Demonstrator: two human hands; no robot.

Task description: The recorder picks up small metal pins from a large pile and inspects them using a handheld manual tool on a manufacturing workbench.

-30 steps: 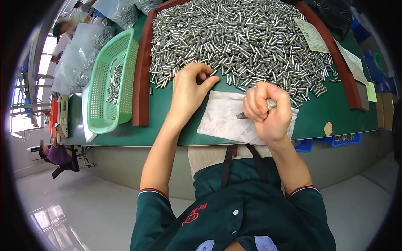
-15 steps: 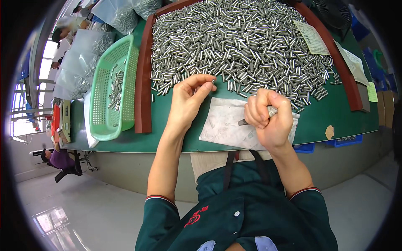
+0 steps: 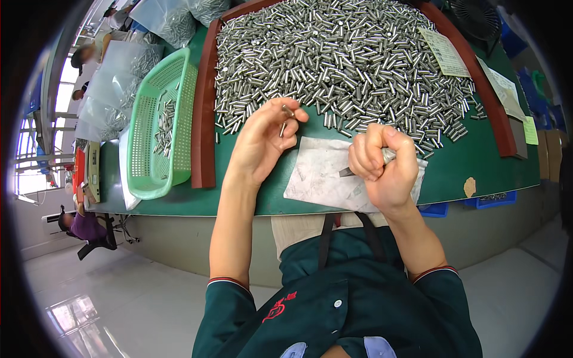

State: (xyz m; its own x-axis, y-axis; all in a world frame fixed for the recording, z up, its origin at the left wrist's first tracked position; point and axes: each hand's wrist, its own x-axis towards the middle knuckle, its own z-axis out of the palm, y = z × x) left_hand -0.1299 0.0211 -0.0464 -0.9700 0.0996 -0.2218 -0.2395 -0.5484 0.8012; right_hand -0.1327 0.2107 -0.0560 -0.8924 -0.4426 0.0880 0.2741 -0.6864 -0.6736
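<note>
My left hand (image 3: 262, 140) is turned partly palm up at the near edge of a wide heap of short metal pins (image 3: 340, 65). Its fingers are curled around two loose pins: one pin (image 3: 287, 111) by the fingertips and a second pin (image 3: 282, 129) lower, against the fingers. My right hand (image 3: 388, 170) is a fist around a tool with a flat dark metal tip (image 3: 346, 172); a pale end shows by the thumb, and the rest is hidden. Beneath that fist lies a stained white cloth (image 3: 316, 179) on the green tabletop (image 3: 271, 194).
Left of a red-brown rail (image 3: 204, 119) stands a green plastic basket (image 3: 152, 188) with some pins inside. Another rail (image 3: 471, 71) bounds the heap on the right, with paper sheets (image 3: 444, 53) against it. Clear bags (image 3: 113, 83) of pins sit far left. People are beyond them.
My left hand has rolled from a thumb-side pinch to a more palm-up pose, bringing two pins into sight. My right hand stays in place.
</note>
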